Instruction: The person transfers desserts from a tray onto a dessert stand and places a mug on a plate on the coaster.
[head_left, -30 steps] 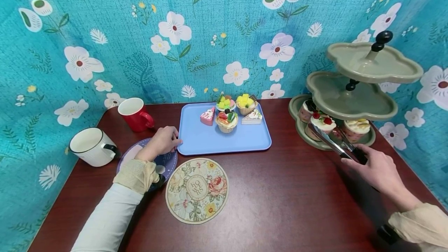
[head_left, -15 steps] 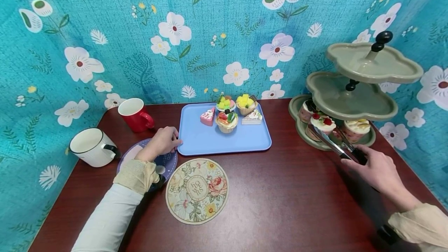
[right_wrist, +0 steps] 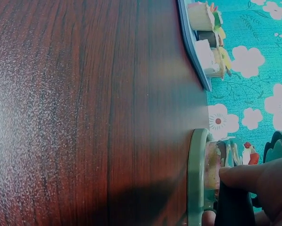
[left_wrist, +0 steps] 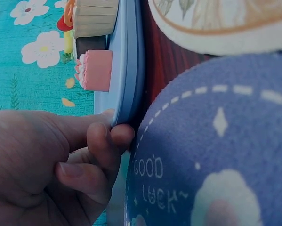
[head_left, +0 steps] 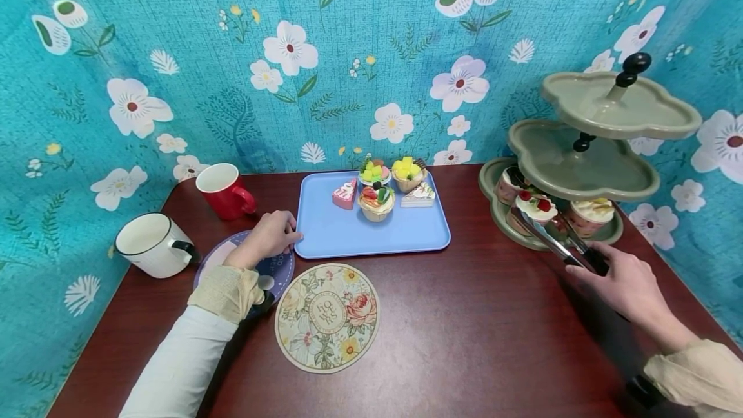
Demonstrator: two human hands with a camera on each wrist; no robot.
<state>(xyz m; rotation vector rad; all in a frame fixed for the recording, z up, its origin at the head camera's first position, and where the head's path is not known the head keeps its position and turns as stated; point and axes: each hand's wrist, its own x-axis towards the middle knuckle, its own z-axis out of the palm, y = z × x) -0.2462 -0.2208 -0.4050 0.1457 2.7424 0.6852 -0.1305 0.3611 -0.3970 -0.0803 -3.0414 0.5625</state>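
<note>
My left hand (head_left: 268, 235) pinches the left edge of a blue tray (head_left: 371, 237), the thumb over its rim and fingertips beneath, as the left wrist view shows. Several small toy cakes stand on the tray, among them a pink cake slice (left_wrist: 98, 70) and a fruit tart (head_left: 375, 202). Over at the right, my right hand (head_left: 629, 282) grips black-handled metal tongs (head_left: 551, 242). The tong arms lie on either side of a cupcake with red berries (head_left: 535, 207) on the bottom tier of a green tiered stand (head_left: 615, 173). Whether they touch it, I cannot tell.
The stand's upper tiers overhang the cupcakes, with another cup cake (head_left: 592, 215) close by on the right. A red mug (head_left: 223, 192) and a white mug (head_left: 152, 244) stand at left. A purple coaster (head_left: 281, 269) lies under my left wrist, beside a floral coaster (head_left: 327, 318).
</note>
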